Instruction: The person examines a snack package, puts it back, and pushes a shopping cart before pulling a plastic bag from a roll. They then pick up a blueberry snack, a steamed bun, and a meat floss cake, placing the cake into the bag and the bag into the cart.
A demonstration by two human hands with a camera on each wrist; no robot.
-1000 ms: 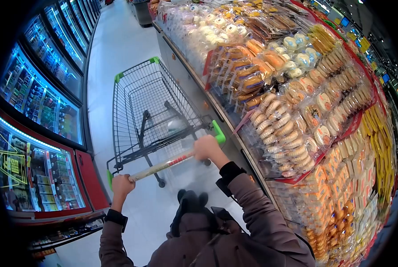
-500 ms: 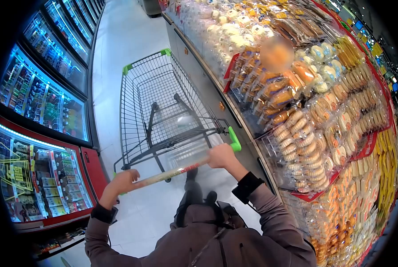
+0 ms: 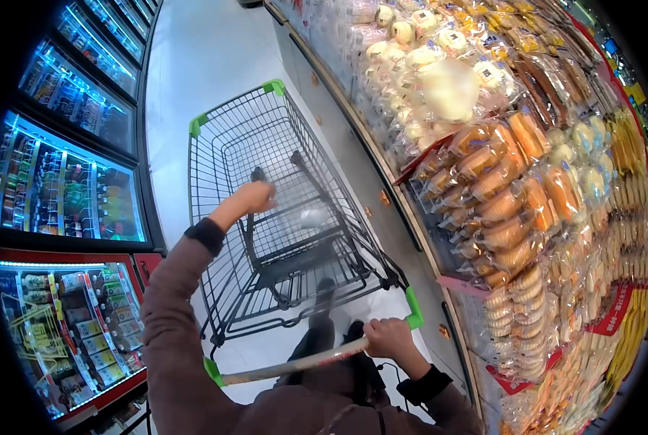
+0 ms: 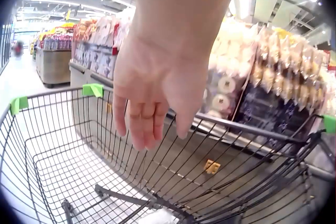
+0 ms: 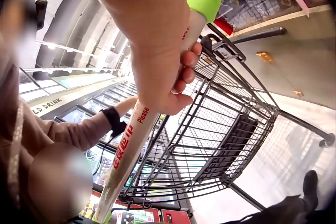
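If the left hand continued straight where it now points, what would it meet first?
Probably the cart's wire basket: the left hand is over it and seems to point into it. Depth is unclear, so I cannot tell which part.

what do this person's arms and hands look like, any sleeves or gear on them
The left sleeve and right sleeve are long, creased and brownish-grey. The left wristband and right wristband are black. A thin dark cable hangs near the left one. The left hand and right hand are ungloved.
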